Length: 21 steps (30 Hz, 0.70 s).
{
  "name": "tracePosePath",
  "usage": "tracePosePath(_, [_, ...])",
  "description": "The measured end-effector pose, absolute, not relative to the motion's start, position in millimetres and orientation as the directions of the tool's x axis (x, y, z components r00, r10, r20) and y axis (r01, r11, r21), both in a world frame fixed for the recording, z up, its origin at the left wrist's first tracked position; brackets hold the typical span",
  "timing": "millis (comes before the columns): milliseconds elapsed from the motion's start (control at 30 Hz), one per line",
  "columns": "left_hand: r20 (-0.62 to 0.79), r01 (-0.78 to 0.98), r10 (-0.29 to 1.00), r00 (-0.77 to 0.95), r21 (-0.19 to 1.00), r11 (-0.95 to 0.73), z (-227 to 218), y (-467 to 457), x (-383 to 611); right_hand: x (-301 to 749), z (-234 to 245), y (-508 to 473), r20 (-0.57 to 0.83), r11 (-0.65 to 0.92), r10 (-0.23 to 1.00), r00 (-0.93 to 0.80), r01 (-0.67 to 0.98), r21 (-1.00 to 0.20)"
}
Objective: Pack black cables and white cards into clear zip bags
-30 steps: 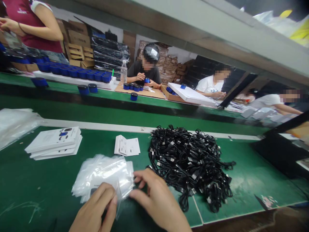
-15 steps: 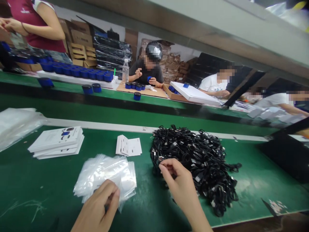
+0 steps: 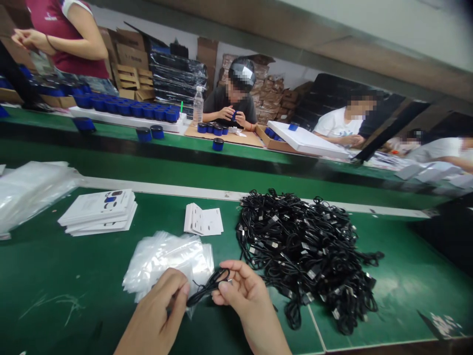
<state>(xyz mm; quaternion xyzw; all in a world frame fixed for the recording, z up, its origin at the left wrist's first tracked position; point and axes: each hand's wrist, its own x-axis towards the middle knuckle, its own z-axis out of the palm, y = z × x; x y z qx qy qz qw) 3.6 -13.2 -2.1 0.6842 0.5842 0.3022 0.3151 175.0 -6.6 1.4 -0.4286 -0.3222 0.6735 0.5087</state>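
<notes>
My right hand (image 3: 246, 296) grips a coiled black USB cable (image 3: 207, 288), its loops stretching toward my left hand (image 3: 162, 301). The left fingers are pinched on a clear plastic bag (image 3: 191, 309), mostly hidden behind them and the cable. The cable's near end meets the left fingertips, at the bag. Behind my left hand lies a fanned stack of clear plastic bags (image 3: 162, 254). To the right of my right hand is a large heap of black USB cables (image 3: 295, 246), with metal plugs showing.
Printed white booklets (image 3: 98, 212) are stacked at left, and folded leaflets (image 3: 203, 220) sit behind the bags. Larger plastic packaging (image 3: 33, 190) lies at far left. Across a raised green ledge (image 3: 177, 167), co-workers handle blue round items (image 3: 129, 109). A shelf (image 3: 295, 34) hangs overhead.
My right hand has come left from the heap, bringing a coiled cable over to my left hand. The left hand still pinches the bag. The view has shifted slightly.
</notes>
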Motion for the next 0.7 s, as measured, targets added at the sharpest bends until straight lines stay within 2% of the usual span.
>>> tracePosePath(100, [0.041,0.607,0.990,0.135,0.786,-0.116,-2.7,-13.6,4.1,175.9,-6.7,-9.3,-0.130,-0.129,0.992,-0.002,-0.131,-0.983])
tracePosePath(167, [0.056,0.631,0.991,0.121,0.767,-0.120,-3.5,-13.9,5.3,177.9,-9.3,-11.9,0.013,0.012,1.000,0.006,0.132,-0.991])
tracePosePath(267, [0.092,0.657,0.989,0.115,0.740,-0.145,-4.5,-14.1,6.4,179.3,-6.7,-14.5,0.129,0.189,0.979,-0.158,0.455,-0.870])
tracePosePath(333, [0.108,0.676,0.986,0.127,0.718,-0.166,-4.7,-13.9,5.7,179.0,-2.3,-14.9,0.165,0.301,0.947,-0.275,0.585,-0.753])
tracePosePath(400, [0.118,0.698,0.982,0.148,0.691,-0.188,-4.8,-13.4,4.0,178.3,1.4,-15.1,0.211,0.380,0.921,-0.328,0.636,-0.672])
tracePosePath(500, [0.130,0.712,0.975,0.181,0.666,-0.221,-5.4,-12.6,1.9,177.2,3.1,-16.4,0.251,0.400,0.914,-0.318,0.613,-0.681])
tracePosePath(600, [0.141,0.718,0.975,0.170,0.660,-0.220,-6.5,-12.3,1.6,176.1,2.7,-17.9,0.198,0.360,0.924,-0.327,0.571,-0.737])
tracePosePath(700, [0.145,0.715,0.975,0.171,0.662,-0.224,-6.3,-12.1,2.0,175.1,4.6,-18.6,0.119,0.314,0.932,-0.343,0.598,-0.738])
